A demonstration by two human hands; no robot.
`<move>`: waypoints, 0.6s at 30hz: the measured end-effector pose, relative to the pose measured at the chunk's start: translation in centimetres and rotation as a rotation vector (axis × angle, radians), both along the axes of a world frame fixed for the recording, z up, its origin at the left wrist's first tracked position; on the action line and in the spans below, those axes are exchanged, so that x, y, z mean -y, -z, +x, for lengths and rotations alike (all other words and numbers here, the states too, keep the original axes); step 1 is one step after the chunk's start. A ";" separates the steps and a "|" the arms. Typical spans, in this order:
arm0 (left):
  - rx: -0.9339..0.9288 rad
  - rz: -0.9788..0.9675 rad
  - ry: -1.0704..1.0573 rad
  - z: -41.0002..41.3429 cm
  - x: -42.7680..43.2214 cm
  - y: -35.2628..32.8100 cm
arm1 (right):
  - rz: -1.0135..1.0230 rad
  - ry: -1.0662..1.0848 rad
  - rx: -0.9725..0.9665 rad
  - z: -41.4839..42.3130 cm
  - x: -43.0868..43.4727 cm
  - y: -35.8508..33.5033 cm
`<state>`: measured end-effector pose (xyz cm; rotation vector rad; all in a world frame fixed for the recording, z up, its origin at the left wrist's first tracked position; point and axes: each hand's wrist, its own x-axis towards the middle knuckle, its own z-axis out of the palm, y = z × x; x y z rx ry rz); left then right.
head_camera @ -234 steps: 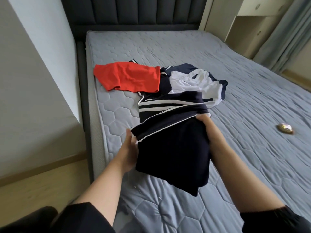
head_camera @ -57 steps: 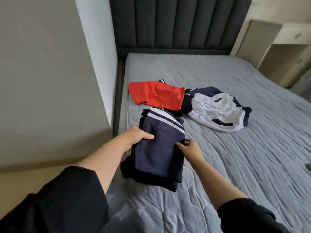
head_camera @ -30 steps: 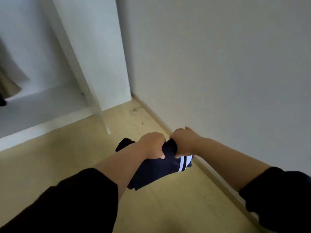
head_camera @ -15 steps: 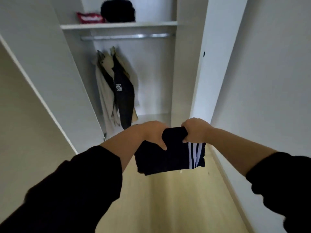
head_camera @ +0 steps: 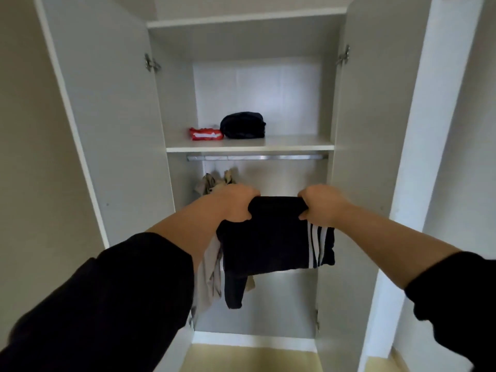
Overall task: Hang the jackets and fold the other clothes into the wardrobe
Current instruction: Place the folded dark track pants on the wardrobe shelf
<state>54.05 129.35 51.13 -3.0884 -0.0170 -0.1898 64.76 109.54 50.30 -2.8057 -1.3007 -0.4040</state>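
folded navy garment [head_camera: 271, 237], white side stripes, held in the air before the open wardrobe [head_camera: 112, 103], below its shelf [head_camera: 281, 145]. left hand [head_camera: 236, 202] and right hand [head_camera: 322, 205]: fingers clamped on the top fold, one hand at each corner. judged light, soft, limp knit; loose lower layers may unfold, so support from beneath is advised. shelf is smooth white board carrying a red folded item [head_camera: 205, 134] and a dark rounded bundle [head_camera: 243, 125].

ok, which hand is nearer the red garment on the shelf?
Left. The left hand sits below the red garment, slightly right; the right hand is farther right. Both grip the navy garment.
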 end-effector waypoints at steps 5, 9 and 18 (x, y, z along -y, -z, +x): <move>0.034 0.033 -0.123 7.4 -8.6 -2.1 | 0.063 -0.082 -0.011 9.4 -8.3 -1.9; 0.108 0.083 -0.193 13.8 -15.2 -5.9 | 0.098 -0.124 -0.045 16.6 -15.5 -5.5; 0.572 0.406 -0.273 22.5 -29.0 -19.8 | 0.420 -0.222 0.334 27.7 -30.3 -18.9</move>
